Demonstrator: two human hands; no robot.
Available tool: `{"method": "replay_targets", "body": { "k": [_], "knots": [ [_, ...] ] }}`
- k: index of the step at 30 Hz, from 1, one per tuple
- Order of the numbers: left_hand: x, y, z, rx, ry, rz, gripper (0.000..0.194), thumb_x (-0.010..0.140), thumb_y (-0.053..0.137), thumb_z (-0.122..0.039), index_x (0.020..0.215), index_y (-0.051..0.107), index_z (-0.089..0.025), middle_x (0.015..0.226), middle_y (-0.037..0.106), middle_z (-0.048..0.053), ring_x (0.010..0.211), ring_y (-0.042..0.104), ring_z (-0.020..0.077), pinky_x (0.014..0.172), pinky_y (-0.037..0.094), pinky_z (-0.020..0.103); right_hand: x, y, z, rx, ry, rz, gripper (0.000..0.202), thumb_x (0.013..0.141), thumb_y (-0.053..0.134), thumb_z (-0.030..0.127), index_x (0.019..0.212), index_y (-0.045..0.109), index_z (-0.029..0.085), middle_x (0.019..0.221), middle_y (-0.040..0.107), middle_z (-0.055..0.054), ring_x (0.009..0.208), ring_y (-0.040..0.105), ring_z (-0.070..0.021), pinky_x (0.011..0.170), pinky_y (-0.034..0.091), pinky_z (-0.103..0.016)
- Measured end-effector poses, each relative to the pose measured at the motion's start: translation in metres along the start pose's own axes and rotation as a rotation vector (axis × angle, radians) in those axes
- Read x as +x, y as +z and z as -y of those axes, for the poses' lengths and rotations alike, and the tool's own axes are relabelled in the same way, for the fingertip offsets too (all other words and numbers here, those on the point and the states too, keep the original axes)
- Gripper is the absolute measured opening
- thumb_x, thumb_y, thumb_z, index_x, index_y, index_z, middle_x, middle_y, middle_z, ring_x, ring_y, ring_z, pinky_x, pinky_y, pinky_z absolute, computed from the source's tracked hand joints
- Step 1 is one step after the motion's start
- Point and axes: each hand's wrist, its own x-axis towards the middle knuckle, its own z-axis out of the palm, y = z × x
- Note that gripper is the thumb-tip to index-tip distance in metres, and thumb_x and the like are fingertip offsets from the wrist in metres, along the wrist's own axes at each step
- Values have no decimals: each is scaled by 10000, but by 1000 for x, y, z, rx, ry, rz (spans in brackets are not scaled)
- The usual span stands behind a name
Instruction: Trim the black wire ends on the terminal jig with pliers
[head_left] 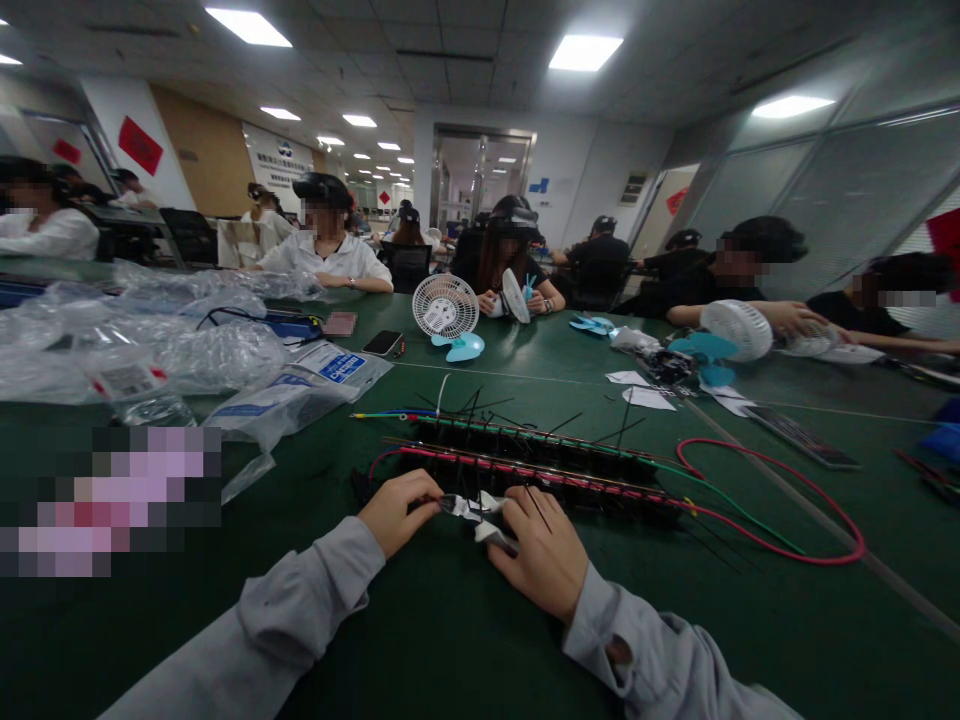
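Observation:
My left hand (401,512) pinches the left end of a small white-and-grey piece (469,508), too small to make out fully. On its right side my right hand (546,550) is closed around a tool with pale handles (495,535), which looks like pliers or cutters. Just beyond both hands lie two long black racks (525,465) strung with red, green and blue wires. Black cable ties stick out of them at many angles. A red wire (859,540) loops out to the right, with a green wire beside it.
Plastic bags (150,335) cover the left of the green table (442,660). A black phone (383,343) lies farther back. Across the table, people handle white fans (445,307) with blue blades (459,347). Paper scraps (649,397) lie behind the racks.

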Motion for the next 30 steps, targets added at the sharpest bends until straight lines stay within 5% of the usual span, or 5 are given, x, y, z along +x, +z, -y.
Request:
{"method": "replay_targets", "body": {
  "k": [30],
  "knots": [
    [0,0,-1,7,-11,-4,121,833,508,-147,830,629,-145,841,609,55,785,566,169,717,460,291,0,1,0,-1,6,8,175,716,576,294,845,544,181,962,533,-79,851,474,-201,750,364,-340]
  ]
}}
